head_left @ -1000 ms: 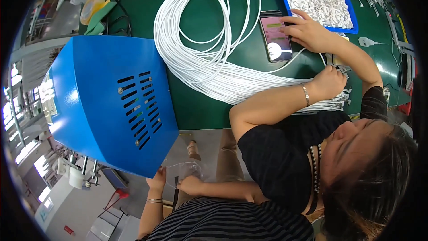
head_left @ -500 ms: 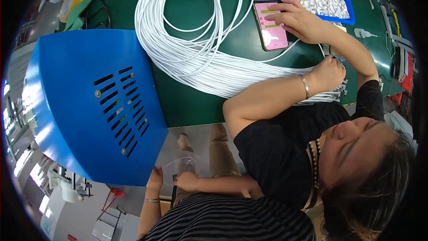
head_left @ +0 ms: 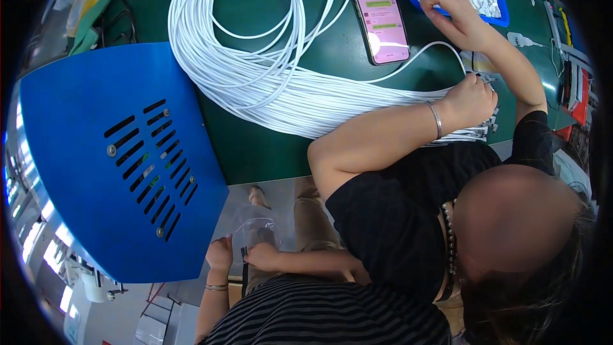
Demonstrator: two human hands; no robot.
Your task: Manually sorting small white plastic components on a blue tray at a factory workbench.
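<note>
My left hand (head_left: 219, 253), with a bracelet at its wrist, is closed at the lower edge of the blue machine housing (head_left: 121, 172). Just to its right, my right hand (head_left: 263, 257) is closed too. A see-through piece of plastic (head_left: 260, 227), like a thin bag or film, spans the gap between them; my fingers seem to pinch its edges. Its exact shape is hard to make out. Both hands are below the green tabletop (head_left: 249, 166), in front of my lap.
A co-worker in black leans in on the right, one hand (head_left: 472, 99) on a bundle of white cables (head_left: 281, 102), the other hand (head_left: 456, 16) raised near a blue tray (head_left: 504, 16) of small white parts. A lit phone (head_left: 385, 25) lies between cables and tray.
The co-worker's upper hand has lifted off the phone and moved right. The view has shifted slightly, and my hands stay at the clear plastic.
</note>
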